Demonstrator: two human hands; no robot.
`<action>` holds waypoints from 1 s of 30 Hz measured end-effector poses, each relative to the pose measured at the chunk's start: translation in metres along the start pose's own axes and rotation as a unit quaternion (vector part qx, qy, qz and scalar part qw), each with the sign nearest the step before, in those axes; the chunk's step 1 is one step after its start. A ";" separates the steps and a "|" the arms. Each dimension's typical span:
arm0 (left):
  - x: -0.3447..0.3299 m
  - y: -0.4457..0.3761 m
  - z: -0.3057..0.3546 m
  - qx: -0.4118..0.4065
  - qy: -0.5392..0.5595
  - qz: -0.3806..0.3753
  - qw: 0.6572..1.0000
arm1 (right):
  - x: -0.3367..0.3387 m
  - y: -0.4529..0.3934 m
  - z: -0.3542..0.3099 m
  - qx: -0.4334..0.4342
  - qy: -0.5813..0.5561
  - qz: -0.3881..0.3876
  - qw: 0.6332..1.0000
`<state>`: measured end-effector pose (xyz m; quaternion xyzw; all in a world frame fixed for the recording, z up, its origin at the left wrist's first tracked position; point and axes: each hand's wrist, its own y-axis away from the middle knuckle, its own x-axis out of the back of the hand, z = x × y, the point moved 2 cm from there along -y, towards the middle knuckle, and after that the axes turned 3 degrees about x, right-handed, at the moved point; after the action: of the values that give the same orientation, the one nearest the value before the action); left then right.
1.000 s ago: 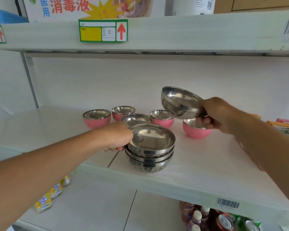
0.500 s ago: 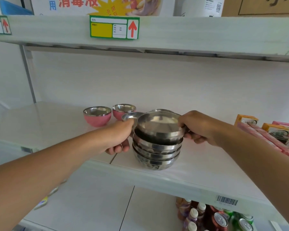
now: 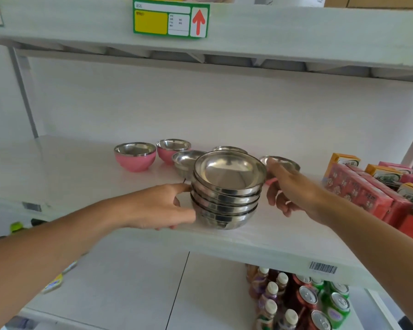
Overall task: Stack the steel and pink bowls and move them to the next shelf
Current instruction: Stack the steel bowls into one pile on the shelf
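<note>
- The white shelf (image 3: 260, 236) carries it all; its smooth, flat board suits sliding.
- I keep the steel stack (image 3: 227, 194), glossy nested bowls, near the front edge for lifting.
- My left hand (image 3: 162, 207) grasps its side to steady it.
- My right hand (image 3: 293, 189) hangs released beside it.
- Pink bowls (image 3: 135, 157) wait behind; one seems half hidden.

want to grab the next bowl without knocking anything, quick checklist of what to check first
1. Steel stack nested evenly, no bowl cocked: ok.
2. Left hand steadying the stack's side: ok.
3. Right hand empty, fingers open: ok.
4. Stack well back from the shelf edge: not ok, it sits near the front.
5. Loose steel bowl behind the stack is reachable: ok.
6. Pink bowl behind the right hand sits clear of the cartons: cannot tell, it is mostly hidden.
</note>
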<state>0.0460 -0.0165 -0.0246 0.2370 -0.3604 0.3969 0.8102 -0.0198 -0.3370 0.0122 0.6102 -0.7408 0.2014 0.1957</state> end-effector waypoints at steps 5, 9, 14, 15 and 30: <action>-0.009 -0.007 0.012 -0.049 -0.022 0.049 0.997 | 0.004 0.003 0.031 -0.020 0.030 0.014 0.999; -0.021 -0.022 0.026 -0.097 -0.028 0.082 0.992 | 0.016 0.018 0.051 0.021 0.139 -0.019 0.990; -0.038 -0.049 0.047 -0.150 -0.012 0.065 0.986 | 0.018 0.044 0.053 0.089 0.216 -0.069 0.970; -0.041 -0.054 0.052 -0.152 -0.016 0.063 0.986 | 0.020 0.048 0.053 0.085 0.222 -0.057 0.970; -0.077 -0.086 0.098 -0.126 -0.036 0.016 0.991 | 0.066 0.066 0.079 0.032 0.236 -0.011 0.971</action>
<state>0.0449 -0.1676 -0.0309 0.1416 -0.4402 0.3522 0.8137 -0.1001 -0.4226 -0.0223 0.5596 -0.6603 0.3611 0.3472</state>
